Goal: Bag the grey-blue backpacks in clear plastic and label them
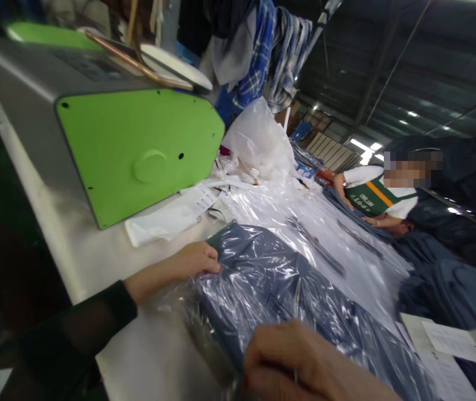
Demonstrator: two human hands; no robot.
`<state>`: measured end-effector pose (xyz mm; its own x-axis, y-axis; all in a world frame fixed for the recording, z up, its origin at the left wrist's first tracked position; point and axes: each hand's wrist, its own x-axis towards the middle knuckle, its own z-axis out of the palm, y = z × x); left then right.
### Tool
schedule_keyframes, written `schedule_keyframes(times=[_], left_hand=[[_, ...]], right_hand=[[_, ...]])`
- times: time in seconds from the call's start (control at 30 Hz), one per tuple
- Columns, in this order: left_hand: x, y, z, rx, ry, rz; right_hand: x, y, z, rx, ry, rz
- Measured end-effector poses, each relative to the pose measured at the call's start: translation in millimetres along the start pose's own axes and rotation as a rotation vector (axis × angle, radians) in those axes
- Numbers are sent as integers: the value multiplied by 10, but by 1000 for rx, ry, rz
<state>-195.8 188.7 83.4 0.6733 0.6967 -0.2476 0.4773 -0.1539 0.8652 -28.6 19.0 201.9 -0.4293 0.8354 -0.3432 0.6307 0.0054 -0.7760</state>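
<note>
A dark blue folded garment [258, 301] lies inside a clear, shiny plastic bag [292, 262] on the table. My left hand [198, 259] is closed on the bag's edge at its far left corner, fingers curled into a fist. Closer to me, my right hand [300, 353] is closed on the near left part of the same bag, slightly blurred. Its fingertips are partly out of sight at the bottom of the picture. Loose plastic film bunches along the bag's edge between the two hands.
A green and grey machine [137, 156] stands at the left on the white table [146, 356]. Behind the bag are white paper labels [173, 214], a white plastic sack [260, 139] and stacked clear bags [325, 228]. At right are dark garments [459, 289] with paper tags [450, 340]; a co-worker [371, 195] handles cloth beyond.
</note>
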Motion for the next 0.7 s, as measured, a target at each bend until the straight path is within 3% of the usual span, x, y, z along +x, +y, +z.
schedule_keyframes(times=[0.17, 0.43, 0.7], left_hand=[[-12, 5, -6, -21, -4, 16], [-17, 39, -21, -10, -10, 24], [-15, 47, -20, 31, 8, 22]], right_hand=[[652, 156, -306, -532, -1, 87], [982, 324, -481, -527, -111, 104], [1235, 384, -460, -667, -34, 303]])
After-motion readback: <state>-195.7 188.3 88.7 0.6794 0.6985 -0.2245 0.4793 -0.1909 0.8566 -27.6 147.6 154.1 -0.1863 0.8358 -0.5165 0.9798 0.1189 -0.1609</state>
